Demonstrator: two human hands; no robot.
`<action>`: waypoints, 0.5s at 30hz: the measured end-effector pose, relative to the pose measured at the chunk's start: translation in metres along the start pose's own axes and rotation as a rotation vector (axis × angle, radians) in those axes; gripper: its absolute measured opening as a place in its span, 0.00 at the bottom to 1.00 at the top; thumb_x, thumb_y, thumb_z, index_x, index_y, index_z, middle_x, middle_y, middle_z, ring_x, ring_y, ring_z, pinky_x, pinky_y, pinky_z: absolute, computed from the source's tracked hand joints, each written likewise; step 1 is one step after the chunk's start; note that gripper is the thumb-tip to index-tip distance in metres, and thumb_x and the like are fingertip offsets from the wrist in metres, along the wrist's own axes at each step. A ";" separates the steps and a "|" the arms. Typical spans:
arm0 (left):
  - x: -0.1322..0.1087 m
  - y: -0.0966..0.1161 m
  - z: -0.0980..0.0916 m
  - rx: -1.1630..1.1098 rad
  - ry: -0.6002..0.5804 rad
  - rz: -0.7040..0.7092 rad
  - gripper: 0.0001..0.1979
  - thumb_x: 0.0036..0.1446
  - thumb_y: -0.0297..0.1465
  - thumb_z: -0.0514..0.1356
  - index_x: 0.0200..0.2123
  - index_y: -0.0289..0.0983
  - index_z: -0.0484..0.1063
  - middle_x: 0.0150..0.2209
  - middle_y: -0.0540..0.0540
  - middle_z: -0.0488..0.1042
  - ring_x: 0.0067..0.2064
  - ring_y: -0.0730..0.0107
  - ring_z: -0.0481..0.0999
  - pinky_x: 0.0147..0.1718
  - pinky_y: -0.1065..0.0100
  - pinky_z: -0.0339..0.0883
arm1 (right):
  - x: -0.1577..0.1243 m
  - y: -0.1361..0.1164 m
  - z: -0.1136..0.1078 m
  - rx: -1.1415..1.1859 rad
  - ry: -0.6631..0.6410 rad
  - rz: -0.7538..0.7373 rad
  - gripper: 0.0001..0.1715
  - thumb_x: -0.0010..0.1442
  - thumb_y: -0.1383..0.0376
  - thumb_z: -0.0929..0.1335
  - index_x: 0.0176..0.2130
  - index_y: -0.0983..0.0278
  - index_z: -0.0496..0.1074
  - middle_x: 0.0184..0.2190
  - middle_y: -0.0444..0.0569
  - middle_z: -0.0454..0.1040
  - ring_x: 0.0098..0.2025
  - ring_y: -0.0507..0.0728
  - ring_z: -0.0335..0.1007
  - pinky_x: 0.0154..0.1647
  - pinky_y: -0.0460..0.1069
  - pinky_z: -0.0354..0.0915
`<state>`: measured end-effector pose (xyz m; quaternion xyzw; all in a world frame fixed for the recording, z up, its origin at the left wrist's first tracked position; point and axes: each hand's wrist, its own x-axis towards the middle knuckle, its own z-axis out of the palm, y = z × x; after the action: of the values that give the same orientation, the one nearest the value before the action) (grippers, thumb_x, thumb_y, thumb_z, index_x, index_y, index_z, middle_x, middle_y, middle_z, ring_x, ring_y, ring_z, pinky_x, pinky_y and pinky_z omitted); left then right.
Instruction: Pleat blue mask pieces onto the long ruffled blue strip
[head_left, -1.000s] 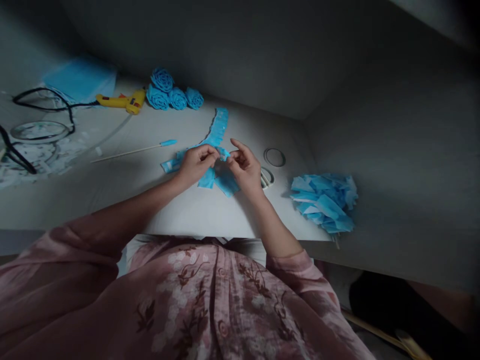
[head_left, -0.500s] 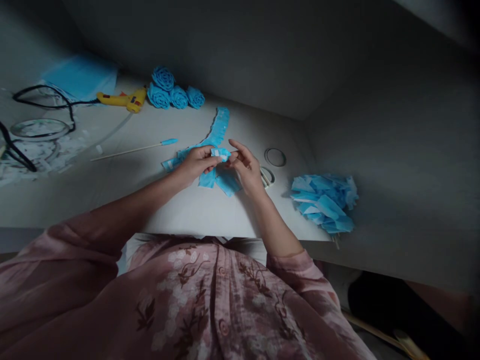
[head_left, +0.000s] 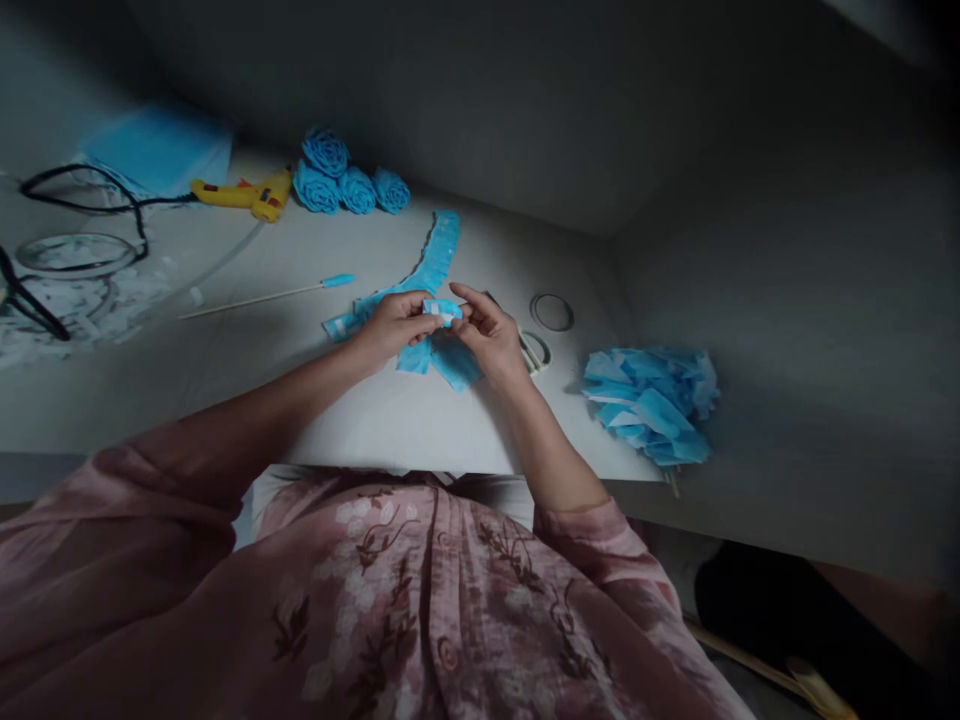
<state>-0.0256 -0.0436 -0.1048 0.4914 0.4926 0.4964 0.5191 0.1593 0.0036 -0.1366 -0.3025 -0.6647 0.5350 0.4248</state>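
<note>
My left hand and my right hand meet over the middle of the white table. Between their pinched fingertips sits a small folded piece of blue material, part of a blue pleated strip that runs away from my hands towards the back wall. More blue pieces lie flat on the table under both hands. Each hand is closed in a pinch on the folded piece.
Three blue rolled roses and a yellow glue gun with a black cord lie at the back left. A thin stick with a blue tip, two rings and a pile of blue scraps sit on the table.
The folded blue piece has come up between my fingertips, and my right fingers have closed onto it. Both hands stay in the same spot.
</note>
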 end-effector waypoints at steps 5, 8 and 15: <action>0.000 0.000 -0.001 -0.034 0.020 0.004 0.07 0.49 0.32 0.67 0.25 0.39 0.70 0.20 0.53 0.67 0.23 0.77 0.62 0.22 0.71 0.54 | 0.001 -0.006 -0.001 0.064 0.000 0.047 0.41 0.59 0.41 0.78 0.62 0.58 0.78 0.36 0.44 0.79 0.39 0.55 0.79 0.51 0.55 0.78; 0.001 -0.001 -0.001 -0.038 0.026 -0.005 0.08 0.49 0.32 0.67 0.25 0.39 0.70 0.21 0.53 0.67 0.23 0.77 0.62 0.22 0.71 0.54 | 0.002 -0.005 -0.003 0.064 -0.004 0.047 0.41 0.59 0.42 0.79 0.63 0.59 0.78 0.36 0.44 0.79 0.39 0.54 0.79 0.50 0.54 0.78; 0.001 0.002 -0.001 -0.125 0.030 -0.017 0.09 0.59 0.37 0.64 0.32 0.40 0.70 0.23 0.52 0.69 0.22 0.75 0.65 0.20 0.71 0.56 | 0.004 0.001 -0.007 -0.040 0.048 0.000 0.38 0.61 0.42 0.77 0.64 0.55 0.76 0.36 0.45 0.77 0.38 0.55 0.76 0.49 0.55 0.77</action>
<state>-0.0268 -0.0426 -0.1028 0.4463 0.4726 0.5291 0.5455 0.1640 0.0102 -0.1363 -0.3235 -0.6650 0.5142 0.4345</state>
